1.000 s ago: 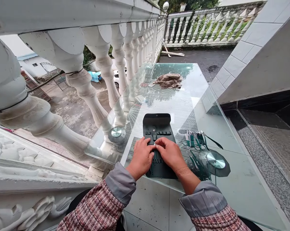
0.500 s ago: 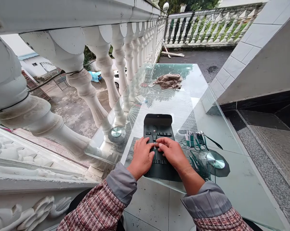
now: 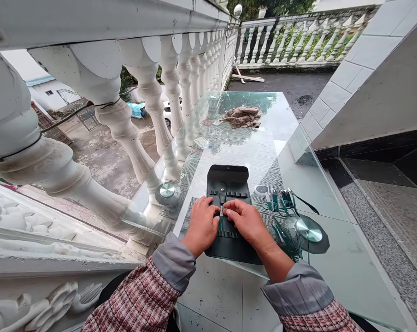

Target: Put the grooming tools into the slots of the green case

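A black manicure case (image 3: 228,175) lies unrolled on the glass table, flap at the far end, with rows of elastic loops across it. Over its middle, my right hand (image 3: 246,220) pinches the upper end of a slim metal tool (image 3: 221,223) between thumb and forefinger. My left hand (image 3: 202,226) rests at the case's left side, its forefinger and thumb closed in against the same tool. The tool's lower end points toward the near loops; its exact kind is hidden by my fingers. Right of the case lie nail clippers (image 3: 287,199), small scissors (image 3: 268,205) and several slim tools (image 3: 287,237).
A brown cloth (image 3: 243,117) lies crumpled toward the far end of the glass table (image 3: 346,258). Round metal discs (image 3: 168,190) show at the table's supports. A white balustrade (image 3: 132,124) runs close along the left; stone steps (image 3: 384,203) rise at the right.
Both hands stay over the middle of the case, with small finger shifts around the slim tool. The case has slid very slightly toward me; the loose tools at right look unmoved.
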### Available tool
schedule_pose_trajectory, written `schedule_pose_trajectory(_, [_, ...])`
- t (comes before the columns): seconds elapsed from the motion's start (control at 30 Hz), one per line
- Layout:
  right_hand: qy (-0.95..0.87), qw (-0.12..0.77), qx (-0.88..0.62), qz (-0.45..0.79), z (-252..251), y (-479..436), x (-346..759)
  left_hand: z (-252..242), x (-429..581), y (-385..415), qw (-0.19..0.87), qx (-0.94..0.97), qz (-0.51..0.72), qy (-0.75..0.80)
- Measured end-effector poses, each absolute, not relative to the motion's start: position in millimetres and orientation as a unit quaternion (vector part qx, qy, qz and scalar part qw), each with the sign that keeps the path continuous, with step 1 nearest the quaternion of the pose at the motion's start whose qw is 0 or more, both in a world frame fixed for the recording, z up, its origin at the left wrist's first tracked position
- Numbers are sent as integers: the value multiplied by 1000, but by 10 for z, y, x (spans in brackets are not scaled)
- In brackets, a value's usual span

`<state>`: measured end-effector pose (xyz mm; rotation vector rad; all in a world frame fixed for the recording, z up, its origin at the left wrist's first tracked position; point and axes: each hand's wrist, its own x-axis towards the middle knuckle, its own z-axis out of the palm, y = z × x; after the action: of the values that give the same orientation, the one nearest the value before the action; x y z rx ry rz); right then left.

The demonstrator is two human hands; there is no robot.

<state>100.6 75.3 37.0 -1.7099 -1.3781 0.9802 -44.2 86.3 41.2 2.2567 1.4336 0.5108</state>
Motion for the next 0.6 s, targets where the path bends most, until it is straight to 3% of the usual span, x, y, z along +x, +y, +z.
schedule_pose_trajectory(0.27, [-554, 348, -673, 344, 375, 694, 954, 411, -438, 856, 233, 803, 208, 507])
schedule_pose_trajectory(0.6, [-463, 426, -660, 411, 287, 800, 1005, 422, -458, 865, 211, 828, 174, 489])
